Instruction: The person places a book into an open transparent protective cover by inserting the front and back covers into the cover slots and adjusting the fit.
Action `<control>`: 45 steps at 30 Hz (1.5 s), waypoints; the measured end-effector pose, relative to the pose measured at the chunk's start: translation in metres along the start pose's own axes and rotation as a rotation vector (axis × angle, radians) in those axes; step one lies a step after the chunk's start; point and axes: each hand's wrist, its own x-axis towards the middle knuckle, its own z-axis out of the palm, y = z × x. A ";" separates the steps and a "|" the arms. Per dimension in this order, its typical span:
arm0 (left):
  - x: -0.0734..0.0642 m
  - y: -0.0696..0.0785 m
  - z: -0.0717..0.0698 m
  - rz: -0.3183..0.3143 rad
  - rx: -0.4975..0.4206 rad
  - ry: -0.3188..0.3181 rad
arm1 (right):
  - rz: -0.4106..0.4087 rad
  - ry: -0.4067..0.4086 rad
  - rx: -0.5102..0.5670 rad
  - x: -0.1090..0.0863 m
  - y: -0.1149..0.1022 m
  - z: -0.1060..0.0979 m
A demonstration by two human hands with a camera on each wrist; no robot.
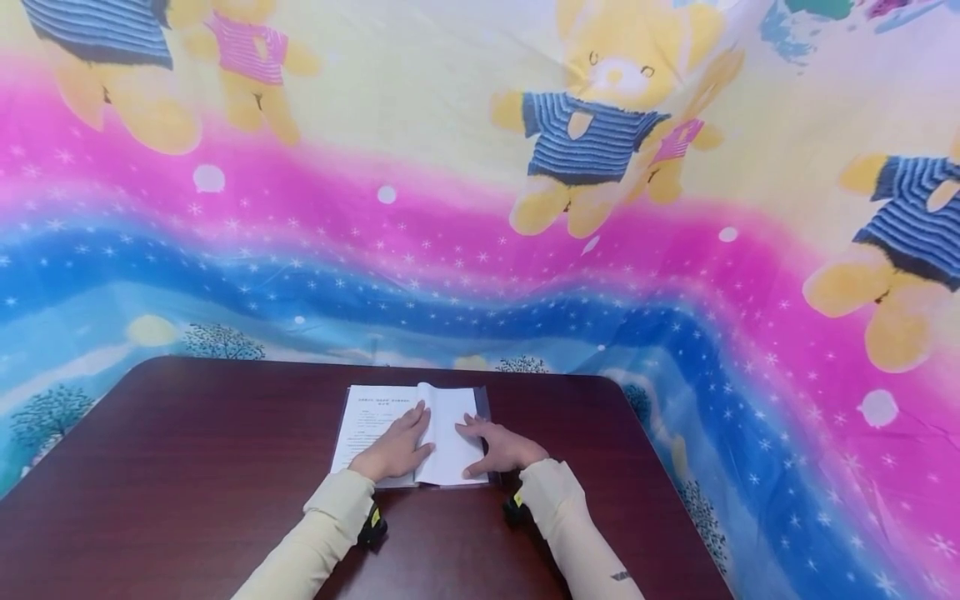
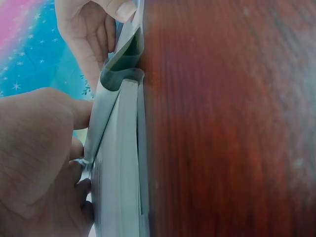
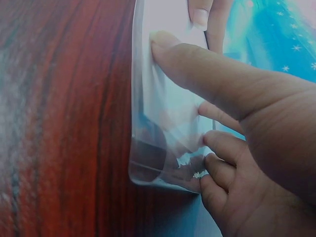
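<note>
An open booklet [image 1: 378, 421] lies on the table, printed text on its left page and a blank white right page [image 1: 444, 433]. My left hand [image 1: 393, 448] rests across the left page beside the middle fold, fingers extended. On the right page my right hand [image 1: 510, 448] touches down with spread fingers and thumb. The right wrist view shows the thumb pressing on white paper by a clear plastic cover [image 3: 148, 170], the other fingertips touching it farther in. In the left wrist view the thick page stack [image 2: 118, 197] shows edge-on, the cover bowing up at the fold.
The dark reddish-brown table [image 1: 225, 467] has rounded far corners. Behind it hangs a cloth [image 1: 420, 275] printed with bears and snowflakes, which also runs down the right side. Black wrist devices [image 1: 372, 529] sit under both wrists, close above the table.
</note>
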 end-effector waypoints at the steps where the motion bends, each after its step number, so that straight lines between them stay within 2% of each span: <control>1: 0.001 0.000 0.001 -0.001 0.010 -0.004 | 0.000 0.001 0.001 0.000 0.000 0.000; 7: 0.003 0.005 0.004 -0.007 0.062 -0.012 | 0.003 0.009 0.006 -0.001 0.000 0.001; 10: 0.004 0.009 0.005 -0.002 0.058 -0.003 | 0.005 0.015 0.004 -0.001 0.000 0.001; 20: 0.009 0.016 0.009 -0.022 0.095 -0.033 | 0.002 0.015 0.012 0.000 0.002 0.001; 27: 0.010 0.017 0.011 -0.022 0.098 -0.016 | -0.007 0.028 0.014 0.000 0.001 -0.001; 34: 0.009 0.017 0.012 -0.013 0.081 -0.001 | -0.038 0.173 0.002 0.006 0.002 0.000; 38: 0.011 0.018 0.012 -0.018 0.075 -0.001 | -0.028 0.253 0.020 0.007 0.002 0.001; 41: 0.010 0.019 0.012 -0.021 0.074 -0.006 | 0.023 0.338 0.054 0.006 0.003 0.002; 45: 0.009 0.018 0.014 -0.017 0.067 -0.009 | 0.158 0.438 0.114 0.004 0.006 0.003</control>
